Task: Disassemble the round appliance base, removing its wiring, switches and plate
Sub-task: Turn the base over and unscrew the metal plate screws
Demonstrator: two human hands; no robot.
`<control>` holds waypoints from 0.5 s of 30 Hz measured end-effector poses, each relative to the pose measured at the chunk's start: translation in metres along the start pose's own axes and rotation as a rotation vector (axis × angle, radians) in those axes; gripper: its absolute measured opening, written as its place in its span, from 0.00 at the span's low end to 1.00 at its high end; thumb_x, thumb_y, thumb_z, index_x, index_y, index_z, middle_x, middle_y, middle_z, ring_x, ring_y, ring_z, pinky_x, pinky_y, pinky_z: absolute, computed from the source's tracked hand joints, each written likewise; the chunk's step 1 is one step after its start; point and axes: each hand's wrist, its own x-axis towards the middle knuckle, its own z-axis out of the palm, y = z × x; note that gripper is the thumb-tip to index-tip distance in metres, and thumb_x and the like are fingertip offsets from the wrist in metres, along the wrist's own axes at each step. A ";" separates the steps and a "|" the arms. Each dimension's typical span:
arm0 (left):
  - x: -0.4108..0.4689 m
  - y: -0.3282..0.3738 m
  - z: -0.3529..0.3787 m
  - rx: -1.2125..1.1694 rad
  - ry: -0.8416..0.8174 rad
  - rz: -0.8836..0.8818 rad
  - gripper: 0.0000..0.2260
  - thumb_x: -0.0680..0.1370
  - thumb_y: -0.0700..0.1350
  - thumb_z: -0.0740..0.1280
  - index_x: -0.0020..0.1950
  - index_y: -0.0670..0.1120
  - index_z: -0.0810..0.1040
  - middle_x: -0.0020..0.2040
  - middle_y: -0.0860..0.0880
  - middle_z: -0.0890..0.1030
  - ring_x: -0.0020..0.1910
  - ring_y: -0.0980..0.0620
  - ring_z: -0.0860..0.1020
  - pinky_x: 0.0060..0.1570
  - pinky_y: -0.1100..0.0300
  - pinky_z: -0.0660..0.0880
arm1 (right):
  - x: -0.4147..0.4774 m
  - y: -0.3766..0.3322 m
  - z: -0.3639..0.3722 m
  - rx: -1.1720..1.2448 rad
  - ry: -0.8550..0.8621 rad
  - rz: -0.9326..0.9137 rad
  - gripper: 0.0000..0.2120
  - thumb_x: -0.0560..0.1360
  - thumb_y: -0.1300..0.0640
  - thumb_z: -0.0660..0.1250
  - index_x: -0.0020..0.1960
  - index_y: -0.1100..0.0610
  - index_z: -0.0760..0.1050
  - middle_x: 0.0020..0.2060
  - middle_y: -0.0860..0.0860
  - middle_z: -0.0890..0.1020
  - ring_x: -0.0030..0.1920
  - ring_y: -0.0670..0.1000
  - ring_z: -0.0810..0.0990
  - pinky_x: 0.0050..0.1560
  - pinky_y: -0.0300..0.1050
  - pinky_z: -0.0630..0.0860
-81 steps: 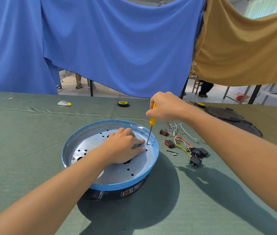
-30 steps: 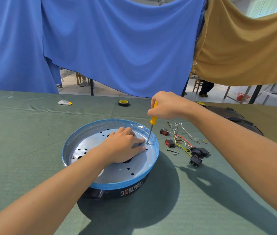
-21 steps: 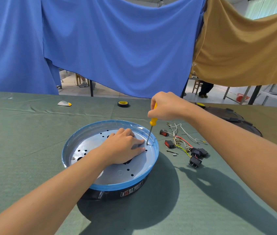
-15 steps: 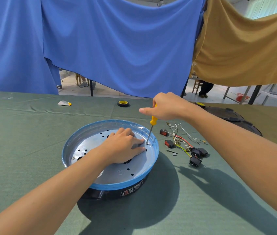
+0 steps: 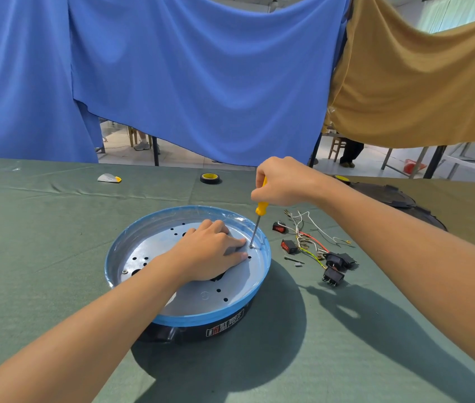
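The round blue-rimmed appliance base (image 5: 201, 319) is being held on the bench (image 5: 41, 257), its silver perforated plate (image 5: 198, 298) pressed by the flat left hand (image 5: 210, 254). A yellow-handled screwdriver (image 5: 260, 209) is being gripped by the right hand (image 5: 283, 181), tip at the plate's right edge. Loose wiring (image 5: 307, 237) and switches (image 5: 333, 276) are lying just right.

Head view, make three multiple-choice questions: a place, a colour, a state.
1. Where does the loose wiring with switches lie?
A. on the green cloth right of the round base
B. inside the base
C. on the floor
2. What colour is the screwdriver handle?
A. red
B. yellow
C. black
3. What is the left hand doing?
A. lifting the base
B. resting flat on the metal plate
C. pulling a wire

1 A, the bundle lies on the cloth; 2 B, yellow shows below the gripping right hand; 3 B, its fingers lie on the plate.
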 end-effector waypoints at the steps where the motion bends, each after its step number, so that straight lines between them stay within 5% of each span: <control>1: 0.000 0.000 0.000 0.003 0.000 0.001 0.23 0.79 0.64 0.54 0.72 0.60 0.67 0.67 0.50 0.68 0.67 0.49 0.63 0.65 0.48 0.64 | 0.000 -0.001 0.000 0.006 -0.011 -0.004 0.18 0.72 0.51 0.66 0.53 0.65 0.78 0.40 0.61 0.81 0.36 0.51 0.69 0.34 0.44 0.66; 4: 0.000 0.000 0.000 0.010 -0.001 0.001 0.23 0.79 0.64 0.54 0.72 0.60 0.66 0.67 0.50 0.68 0.67 0.49 0.63 0.65 0.48 0.64 | -0.001 -0.002 0.001 -0.019 -0.013 -0.014 0.25 0.75 0.39 0.63 0.47 0.64 0.77 0.34 0.54 0.76 0.36 0.52 0.72 0.34 0.45 0.68; 6: 0.000 0.000 0.000 0.011 -0.002 0.000 0.23 0.79 0.64 0.54 0.72 0.60 0.66 0.67 0.50 0.68 0.67 0.49 0.63 0.65 0.48 0.64 | -0.002 -0.001 0.000 -0.031 0.014 -0.026 0.24 0.76 0.42 0.64 0.45 0.65 0.77 0.33 0.59 0.76 0.34 0.53 0.71 0.33 0.45 0.66; 9: 0.000 0.000 0.000 0.011 -0.005 0.000 0.23 0.79 0.64 0.54 0.73 0.60 0.66 0.67 0.50 0.68 0.67 0.48 0.63 0.65 0.48 0.64 | -0.002 -0.003 -0.001 0.007 -0.001 -0.020 0.18 0.73 0.53 0.66 0.53 0.67 0.78 0.43 0.66 0.80 0.36 0.52 0.67 0.33 0.49 0.67; 11: 0.000 0.000 0.000 0.010 -0.008 0.000 0.23 0.79 0.64 0.54 0.73 0.60 0.66 0.67 0.50 0.68 0.67 0.48 0.63 0.65 0.48 0.64 | -0.002 -0.003 -0.001 0.017 -0.024 -0.018 0.20 0.72 0.50 0.66 0.54 0.65 0.78 0.49 0.63 0.81 0.36 0.52 0.68 0.33 0.48 0.68; 15: 0.000 0.000 0.000 0.012 -0.004 0.003 0.23 0.79 0.64 0.54 0.73 0.60 0.66 0.67 0.50 0.68 0.67 0.49 0.63 0.65 0.48 0.64 | -0.002 -0.003 0.000 -0.019 -0.006 -0.023 0.25 0.75 0.40 0.64 0.44 0.63 0.77 0.33 0.55 0.77 0.36 0.54 0.73 0.33 0.45 0.67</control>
